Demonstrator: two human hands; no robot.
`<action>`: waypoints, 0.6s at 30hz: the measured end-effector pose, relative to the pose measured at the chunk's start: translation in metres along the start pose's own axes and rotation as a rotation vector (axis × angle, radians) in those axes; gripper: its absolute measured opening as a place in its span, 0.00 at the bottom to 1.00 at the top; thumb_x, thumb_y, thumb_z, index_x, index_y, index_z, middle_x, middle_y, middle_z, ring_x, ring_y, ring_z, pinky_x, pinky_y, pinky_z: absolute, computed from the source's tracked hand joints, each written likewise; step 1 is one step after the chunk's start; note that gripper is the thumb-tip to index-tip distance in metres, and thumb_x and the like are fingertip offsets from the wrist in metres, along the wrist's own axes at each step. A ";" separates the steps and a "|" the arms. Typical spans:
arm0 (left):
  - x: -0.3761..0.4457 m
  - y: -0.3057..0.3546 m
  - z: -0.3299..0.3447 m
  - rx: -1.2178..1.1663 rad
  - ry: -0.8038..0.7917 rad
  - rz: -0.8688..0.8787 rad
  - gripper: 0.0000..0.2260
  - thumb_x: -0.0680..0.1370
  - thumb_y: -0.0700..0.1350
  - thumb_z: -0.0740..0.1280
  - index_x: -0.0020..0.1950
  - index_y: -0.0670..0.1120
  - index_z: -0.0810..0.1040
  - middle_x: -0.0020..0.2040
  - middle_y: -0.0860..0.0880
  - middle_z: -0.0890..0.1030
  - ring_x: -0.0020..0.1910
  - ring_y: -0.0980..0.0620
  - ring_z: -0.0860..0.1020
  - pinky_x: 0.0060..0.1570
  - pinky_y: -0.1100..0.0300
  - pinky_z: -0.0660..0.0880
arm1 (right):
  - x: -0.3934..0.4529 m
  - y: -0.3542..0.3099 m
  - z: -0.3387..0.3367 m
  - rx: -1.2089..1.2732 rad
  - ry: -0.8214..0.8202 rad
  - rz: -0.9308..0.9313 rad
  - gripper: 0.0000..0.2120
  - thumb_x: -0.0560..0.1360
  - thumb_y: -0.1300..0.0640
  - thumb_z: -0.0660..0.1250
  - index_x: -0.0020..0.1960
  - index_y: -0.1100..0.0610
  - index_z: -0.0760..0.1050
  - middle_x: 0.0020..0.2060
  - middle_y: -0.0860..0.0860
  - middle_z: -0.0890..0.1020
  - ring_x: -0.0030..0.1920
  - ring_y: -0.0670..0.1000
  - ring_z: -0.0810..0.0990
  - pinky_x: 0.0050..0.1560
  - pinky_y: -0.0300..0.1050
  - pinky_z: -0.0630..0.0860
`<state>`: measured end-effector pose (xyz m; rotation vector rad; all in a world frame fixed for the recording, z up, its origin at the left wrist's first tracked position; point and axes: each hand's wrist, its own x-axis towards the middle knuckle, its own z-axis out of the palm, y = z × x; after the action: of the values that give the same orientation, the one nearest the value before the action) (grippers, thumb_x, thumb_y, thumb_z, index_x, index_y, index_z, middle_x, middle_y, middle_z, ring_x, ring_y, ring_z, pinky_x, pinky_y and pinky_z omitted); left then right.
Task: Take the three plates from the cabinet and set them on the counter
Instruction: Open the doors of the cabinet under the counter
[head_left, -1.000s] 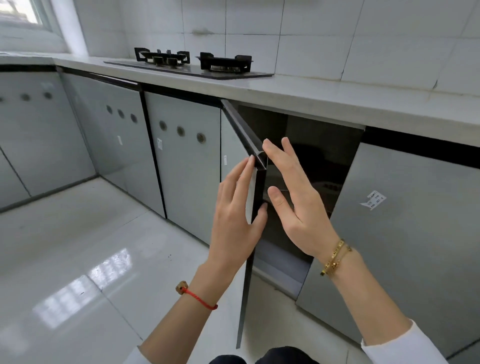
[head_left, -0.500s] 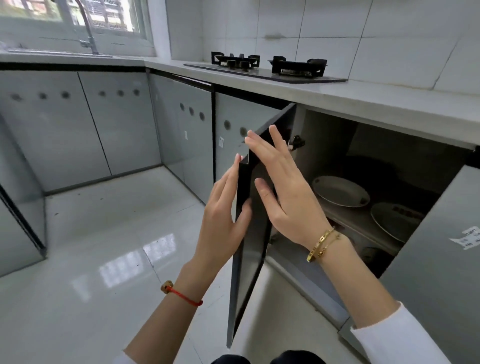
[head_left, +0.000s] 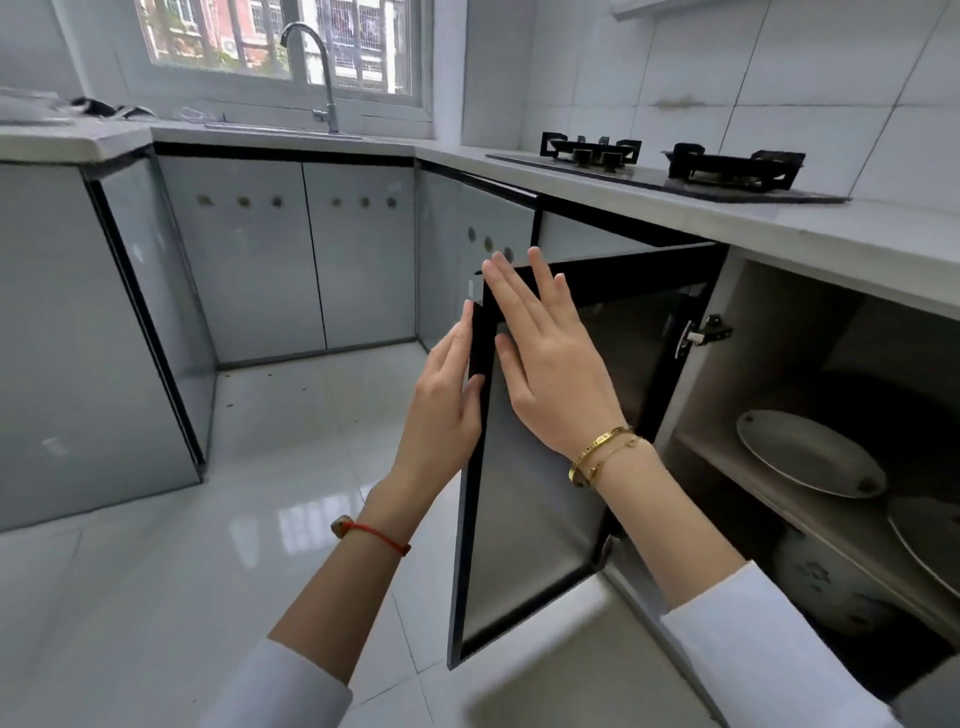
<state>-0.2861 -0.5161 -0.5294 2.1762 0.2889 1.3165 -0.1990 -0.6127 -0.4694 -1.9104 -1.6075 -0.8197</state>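
One head-worn view looks forward and down, close over the open cabinet door (head_left: 524, 467), toward the counter (head_left: 779, 223) corner.

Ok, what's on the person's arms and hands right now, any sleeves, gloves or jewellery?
No gloves: both hands are bare. The left hand has a thin red cord bracelet with a small bead at the wrist. The right hand wears two gold bracelets, one a flat bangle, one a fine chain. Both forearms end in white sleeves.
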 end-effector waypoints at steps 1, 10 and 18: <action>0.004 -0.004 -0.001 0.003 0.002 -0.014 0.31 0.77 0.29 0.59 0.78 0.42 0.56 0.76 0.46 0.64 0.75 0.53 0.63 0.73 0.66 0.59 | 0.005 0.000 0.005 -0.012 -0.003 0.002 0.27 0.80 0.58 0.53 0.77 0.56 0.51 0.77 0.49 0.55 0.78 0.51 0.44 0.77 0.52 0.47; 0.030 -0.034 -0.007 0.057 -0.026 -0.089 0.33 0.76 0.27 0.59 0.79 0.43 0.55 0.76 0.46 0.64 0.75 0.50 0.63 0.69 0.75 0.56 | 0.043 0.005 0.039 -0.038 -0.064 0.013 0.28 0.80 0.59 0.53 0.77 0.56 0.49 0.77 0.50 0.53 0.77 0.51 0.44 0.77 0.50 0.44; 0.027 -0.035 -0.008 0.063 -0.067 -0.089 0.33 0.78 0.32 0.61 0.79 0.46 0.52 0.77 0.47 0.62 0.76 0.52 0.60 0.71 0.74 0.54 | 0.043 0.006 0.040 -0.011 -0.073 0.020 0.28 0.79 0.60 0.54 0.77 0.55 0.49 0.77 0.49 0.52 0.77 0.50 0.43 0.77 0.49 0.43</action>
<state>-0.2758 -0.4722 -0.5268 2.2273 0.4009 1.1985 -0.1831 -0.5559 -0.4656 -1.9819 -1.6272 -0.7610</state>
